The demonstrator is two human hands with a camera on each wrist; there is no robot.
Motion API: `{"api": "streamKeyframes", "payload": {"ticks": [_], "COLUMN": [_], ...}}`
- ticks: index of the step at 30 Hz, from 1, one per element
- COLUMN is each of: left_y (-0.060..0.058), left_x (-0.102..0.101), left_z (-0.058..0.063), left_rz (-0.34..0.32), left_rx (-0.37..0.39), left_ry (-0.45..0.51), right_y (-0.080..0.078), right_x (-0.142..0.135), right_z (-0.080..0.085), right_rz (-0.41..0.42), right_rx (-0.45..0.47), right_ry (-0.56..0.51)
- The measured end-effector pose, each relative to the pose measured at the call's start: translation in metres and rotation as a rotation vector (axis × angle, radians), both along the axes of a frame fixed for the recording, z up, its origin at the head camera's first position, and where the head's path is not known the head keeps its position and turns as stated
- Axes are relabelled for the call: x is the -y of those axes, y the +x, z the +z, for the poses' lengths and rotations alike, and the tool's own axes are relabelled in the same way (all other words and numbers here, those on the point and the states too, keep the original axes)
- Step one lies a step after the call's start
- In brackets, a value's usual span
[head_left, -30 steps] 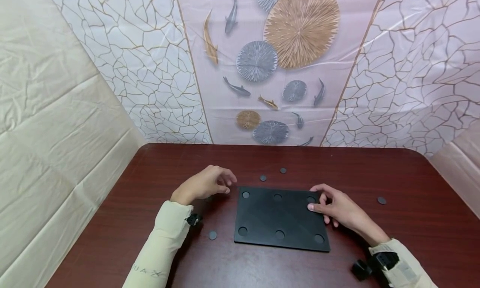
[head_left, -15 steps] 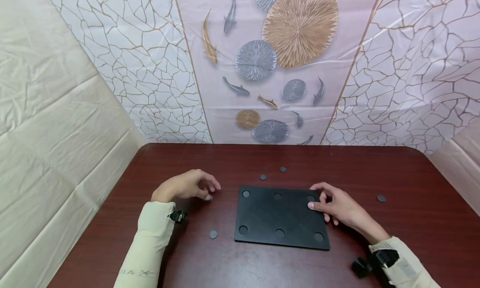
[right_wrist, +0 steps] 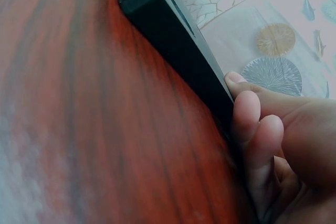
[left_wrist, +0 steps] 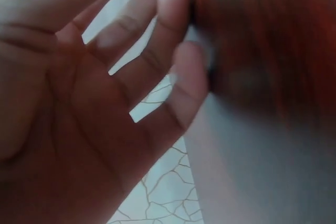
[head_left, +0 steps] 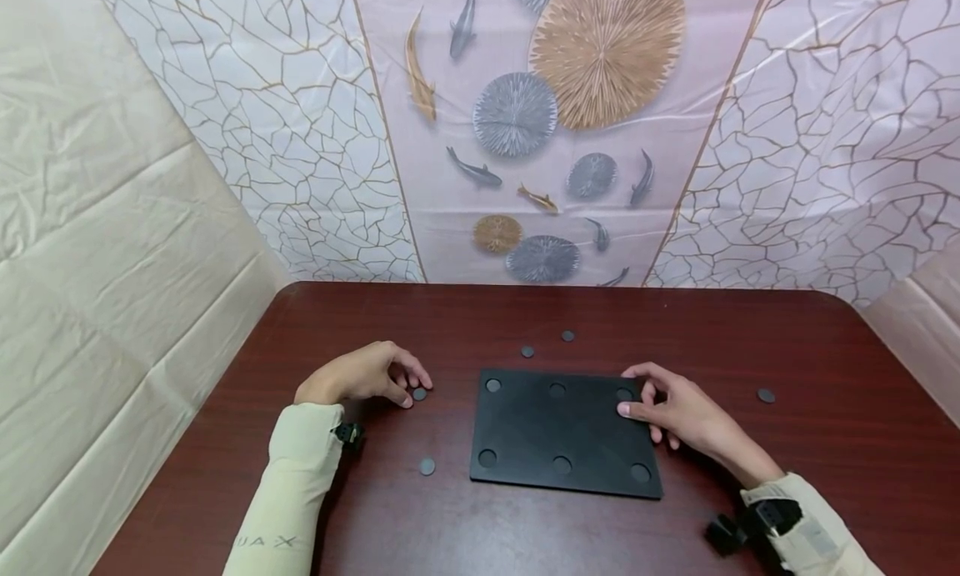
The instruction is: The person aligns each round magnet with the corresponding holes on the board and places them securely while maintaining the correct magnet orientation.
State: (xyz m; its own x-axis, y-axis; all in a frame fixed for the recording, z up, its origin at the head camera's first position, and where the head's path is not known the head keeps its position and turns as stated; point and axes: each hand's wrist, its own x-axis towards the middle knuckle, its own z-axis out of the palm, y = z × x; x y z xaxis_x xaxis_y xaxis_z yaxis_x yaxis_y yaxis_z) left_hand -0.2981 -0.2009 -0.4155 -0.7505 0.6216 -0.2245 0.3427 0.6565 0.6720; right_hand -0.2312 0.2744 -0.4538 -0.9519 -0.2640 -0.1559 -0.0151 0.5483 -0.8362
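A flat black board (head_left: 566,434) with several round recesses lies on the table. My right hand (head_left: 678,409) grips its far right corner, thumb on top and fingers along the side edge; in the right wrist view the fingertips (right_wrist: 247,108) are against the board's side (right_wrist: 173,51). My left hand (head_left: 367,374) is lowered over a small dark disc (head_left: 420,394) left of the board, thumb and fingertips close around it. Whether they touch it cannot be told. The left wrist view shows loosely bent fingers (left_wrist: 152,51) near the tabletop. The far left recess (head_left: 492,385) looks lighter than the others.
Another disc (head_left: 427,466) lies nearer, left of the board. Behind the board are two discs, one (head_left: 527,352) closer and one (head_left: 567,336) farther. One more disc (head_left: 765,395) lies to the right. A patterned cloth (head_left: 465,142) hangs behind the table (head_left: 750,334).
My left hand has moved left, away from the board's far left corner, and come down over the disc there. The right hand keeps its hold on the board.
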Motion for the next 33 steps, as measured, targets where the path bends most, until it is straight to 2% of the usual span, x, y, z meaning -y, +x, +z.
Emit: {"api": "streamKeyframes", "payload": {"ticks": [8,27,33], "left_y": [0.003,0.006,0.006], "left_x": [0.000,-0.013,-0.011], "left_z": [-0.004,0.007,0.001], "left_rz": [0.075,-0.004,0.023], "left_rx": [0.011,-0.099,-0.101], "left_ry": [0.009,-0.077,-0.069], "right_y": [0.001,0.000,-0.001], "right_x": [0.001,-0.001,0.000], "right_z": [-0.001,0.002,0.001], "right_rz": [0.001,-0.010,-0.014], "right_rx": [-0.006,-0.004,0.002], "right_ry": [-0.001,0.006,0.004]}}
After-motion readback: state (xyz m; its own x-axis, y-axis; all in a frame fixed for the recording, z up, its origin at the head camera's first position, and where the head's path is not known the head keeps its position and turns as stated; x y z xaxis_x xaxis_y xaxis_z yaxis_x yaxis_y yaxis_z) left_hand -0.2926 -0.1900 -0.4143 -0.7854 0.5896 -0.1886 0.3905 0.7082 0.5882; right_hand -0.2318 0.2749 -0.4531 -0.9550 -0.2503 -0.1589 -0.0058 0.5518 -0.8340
